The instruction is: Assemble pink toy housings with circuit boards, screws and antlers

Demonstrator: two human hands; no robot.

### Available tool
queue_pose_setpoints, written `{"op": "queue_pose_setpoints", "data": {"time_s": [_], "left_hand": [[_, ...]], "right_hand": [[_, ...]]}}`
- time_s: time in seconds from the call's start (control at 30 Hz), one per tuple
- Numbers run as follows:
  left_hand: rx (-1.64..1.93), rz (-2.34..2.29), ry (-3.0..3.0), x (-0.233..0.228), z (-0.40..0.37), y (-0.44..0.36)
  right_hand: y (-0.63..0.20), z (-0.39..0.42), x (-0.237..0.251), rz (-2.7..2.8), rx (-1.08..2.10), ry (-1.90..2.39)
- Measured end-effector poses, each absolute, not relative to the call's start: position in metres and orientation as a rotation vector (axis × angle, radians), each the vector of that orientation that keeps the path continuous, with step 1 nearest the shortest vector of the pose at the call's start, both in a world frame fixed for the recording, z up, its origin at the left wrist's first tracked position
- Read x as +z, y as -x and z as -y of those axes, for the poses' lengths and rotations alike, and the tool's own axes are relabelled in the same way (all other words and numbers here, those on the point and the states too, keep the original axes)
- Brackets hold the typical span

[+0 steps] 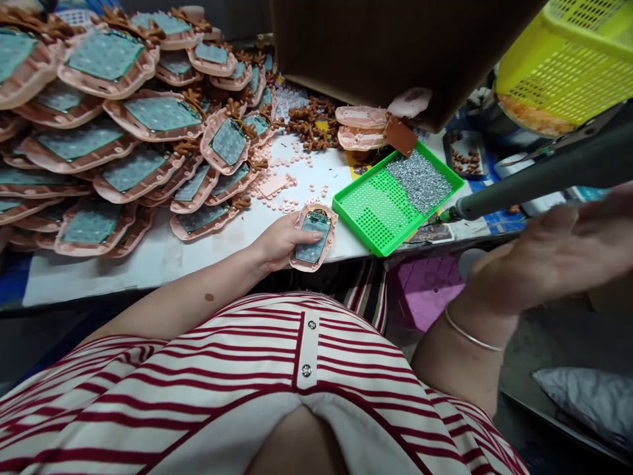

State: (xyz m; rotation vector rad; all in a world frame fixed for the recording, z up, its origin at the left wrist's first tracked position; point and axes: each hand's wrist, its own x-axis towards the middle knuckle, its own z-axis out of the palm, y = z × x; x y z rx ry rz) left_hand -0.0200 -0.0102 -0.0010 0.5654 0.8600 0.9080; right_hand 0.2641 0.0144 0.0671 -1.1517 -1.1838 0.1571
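Stacked pink shells (pixel 161 115): heaped to the left of, and beyond, the left hand (pixel 279 245), on the worktop (pixel 227 241). Left hand: closed on one board-fitted shell (pixel 311 251), thumb laid across its face; this shell is held face up at the worktop's near edge. Green tray (pixel 378 214), part-filled with small silvery pieces (pixel 420 181): placed just right of the held shell. Dark cylindrical tool (pixel 514 188), green-tipped: seen between tray and right hand (pixel 529 264). Right hand: raised, blurred; whether the tool is gripped cannot be told. Step, as judged: the shell is being steadied. Next move, as judged: a level, firm hold is called for.
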Motion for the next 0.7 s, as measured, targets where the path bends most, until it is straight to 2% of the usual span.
{"op": "queue_pose_setpoints", "data": {"time_s": [0.07,0.13,0.3,0.53,0.7], "left_hand": [[0.896,-0.824,-0.573,-0.001,0.008,0.016],[0.884,-0.794,-0.587,-0.001,0.007,0.014],[0.859,-0.815,-0.609,0.0,0.007,0.012],[0.847,-0.831,-0.578,0.001,0.006,0.011],[0.832,-0.812,-0.578,0.001,0.005,0.011]], "right_hand": [[-0.279,-0.029,0.074,1.308,0.454,1.051],[-0.282,-0.039,0.075,1.404,0.584,0.964],[-0.243,-0.048,0.069,1.528,0.64,0.849],[-0.184,-0.066,0.033,1.612,0.335,1.04],[-0.179,-0.077,0.02,1.66,0.332,1.067]]}}
